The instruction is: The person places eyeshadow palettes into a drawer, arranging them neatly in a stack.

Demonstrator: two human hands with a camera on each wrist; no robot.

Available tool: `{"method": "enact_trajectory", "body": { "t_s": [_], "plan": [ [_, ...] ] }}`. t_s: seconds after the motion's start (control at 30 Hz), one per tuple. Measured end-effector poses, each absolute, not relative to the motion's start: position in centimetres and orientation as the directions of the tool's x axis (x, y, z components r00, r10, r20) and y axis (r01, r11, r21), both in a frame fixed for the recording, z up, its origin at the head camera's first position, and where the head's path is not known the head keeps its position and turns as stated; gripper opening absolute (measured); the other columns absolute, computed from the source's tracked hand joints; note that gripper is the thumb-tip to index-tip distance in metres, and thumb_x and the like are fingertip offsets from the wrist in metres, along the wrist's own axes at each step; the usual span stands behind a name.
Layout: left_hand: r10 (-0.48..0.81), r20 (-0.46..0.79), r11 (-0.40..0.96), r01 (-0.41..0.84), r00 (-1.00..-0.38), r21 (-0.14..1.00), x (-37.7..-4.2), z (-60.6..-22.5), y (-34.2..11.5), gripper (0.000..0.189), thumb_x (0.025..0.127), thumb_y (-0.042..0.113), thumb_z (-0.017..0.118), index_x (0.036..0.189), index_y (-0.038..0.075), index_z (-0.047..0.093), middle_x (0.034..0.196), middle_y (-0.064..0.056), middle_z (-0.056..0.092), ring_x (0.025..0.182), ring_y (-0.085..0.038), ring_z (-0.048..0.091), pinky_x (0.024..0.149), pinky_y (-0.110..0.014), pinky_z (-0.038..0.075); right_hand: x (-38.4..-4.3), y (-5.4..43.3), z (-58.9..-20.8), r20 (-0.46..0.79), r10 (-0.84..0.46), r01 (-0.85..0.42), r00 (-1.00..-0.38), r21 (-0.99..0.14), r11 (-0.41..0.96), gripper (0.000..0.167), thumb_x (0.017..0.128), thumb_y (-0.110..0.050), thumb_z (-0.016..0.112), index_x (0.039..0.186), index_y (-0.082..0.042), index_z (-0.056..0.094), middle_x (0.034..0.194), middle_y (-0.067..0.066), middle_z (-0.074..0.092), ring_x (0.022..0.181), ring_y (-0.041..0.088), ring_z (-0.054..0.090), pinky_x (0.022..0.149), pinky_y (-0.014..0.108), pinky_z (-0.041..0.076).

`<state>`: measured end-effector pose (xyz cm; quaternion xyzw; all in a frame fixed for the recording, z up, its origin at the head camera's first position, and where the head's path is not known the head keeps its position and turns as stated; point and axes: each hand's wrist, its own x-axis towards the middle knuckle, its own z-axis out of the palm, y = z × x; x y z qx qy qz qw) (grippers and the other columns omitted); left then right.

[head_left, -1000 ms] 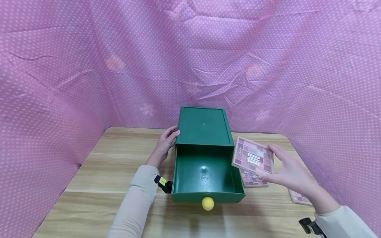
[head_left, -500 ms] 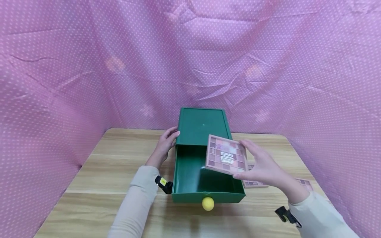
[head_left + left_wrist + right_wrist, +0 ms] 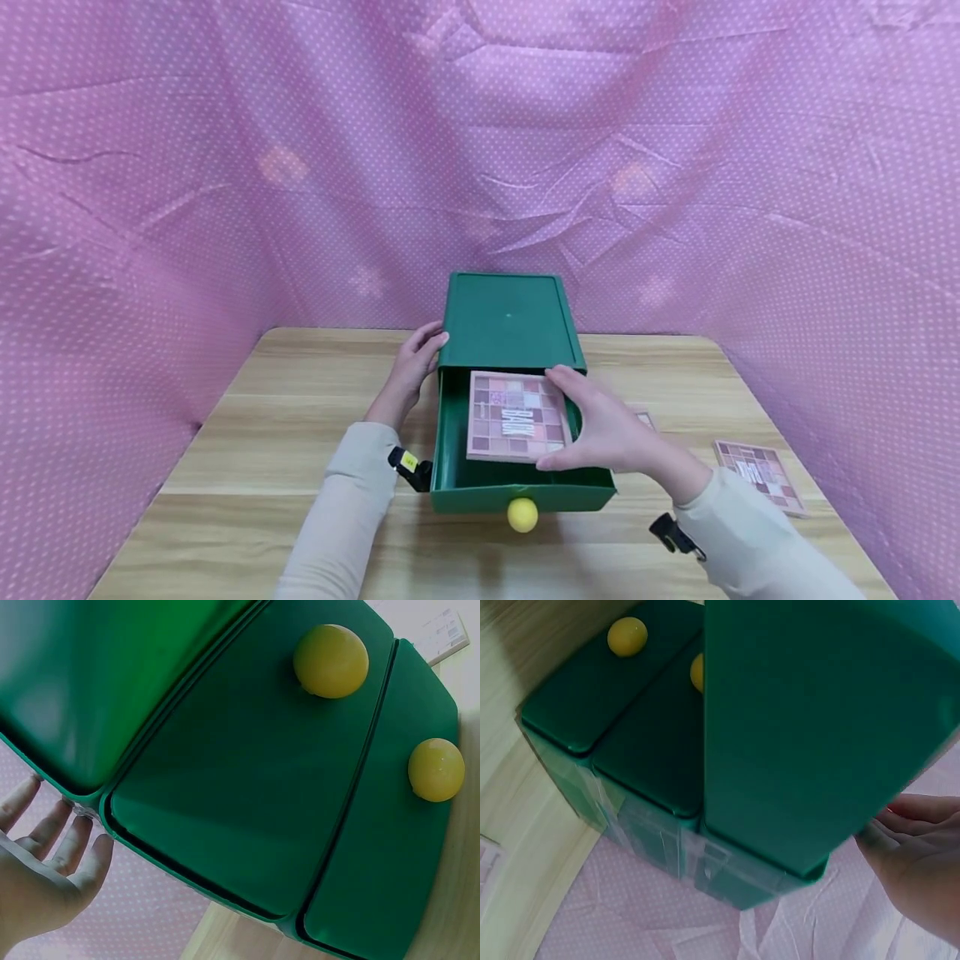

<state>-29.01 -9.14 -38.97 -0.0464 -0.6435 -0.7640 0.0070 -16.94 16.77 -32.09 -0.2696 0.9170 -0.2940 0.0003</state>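
A pink eyeshadow palette (image 3: pixel 517 417) with a grid of shades lies tilted over the pulled-out top drawer (image 3: pixel 480 500) of a green drawer cabinet (image 3: pixel 513 321). Fingers and thumb of my right hand (image 3: pixel 600 425) pinch its right side. In the right wrist view the drawer's side wall hides the palette, and the right hand (image 3: pixel 922 862) shows past it. My left hand (image 3: pixel 408 375) rests against the cabinet's left side near the top; in the left wrist view the fingers of the left hand (image 3: pixel 56 862) touch the side with their tips, extended. A yellow ball knob (image 3: pixel 522 515) sits on the drawer front.
Another palette (image 3: pixel 761 477) lies on the wooden table (image 3: pixel 300 417) at the right. A further palette (image 3: pixel 645 419) is partly hidden behind the right hand. Lower drawers (image 3: pixel 225 772) are closed, with yellow knobs (image 3: pixel 331 661). Pink dotted cloth (image 3: pixel 480 167) surrounds the table.
The right hand has carried the palette leftward from beside the cabinet to over the top drawer, uncovering the palette at the far right. The left hand stays at the cabinet's side.
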Motion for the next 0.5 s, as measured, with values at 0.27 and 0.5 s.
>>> {"method": "enact_trajectory", "body": {
  "t_s": [0.27, 0.5],
  "plan": [
    [0.05, 0.08, -0.188, 0.069, -0.996, 0.98, -29.2, -39.0, -9.2, 0.041, 0.084, 0.02, 0.054, 0.122, 0.005, 0.045, 0.12, -0.01, 0.043, 0.108, -0.022, 0.04, 0.089, -0.039, 0.034, -17.4, 15.1, -33.0, 0.139, -0.549, -0.543, -0.824, -0.466, 0.698, 0.103, 0.054, -0.061, 0.068, 0.131, -0.001, 0.033, 0.135, 0.013, 0.029, 0.121, 0.025, 0.027, 0.092, 0.042, 0.03],
    [0.055, 0.064, -0.162, 0.055, -0.996, 0.985, -29.2, -39.1, -9.2, 0.043, 0.084, 0.025, 0.055, 0.122, 0.008, 0.045, 0.121, -0.008, 0.043, 0.109, -0.021, 0.04, 0.089, -0.038, 0.034, -17.6, 13.9, -33.7, 0.11, -0.574, -0.563, -0.811, -0.414, 0.716, 0.096, 0.056, -0.049, 0.073, 0.13, -0.001, 0.034, 0.134, 0.012, 0.03, 0.121, 0.025, 0.028, 0.092, 0.038, 0.032]
  ]
}}
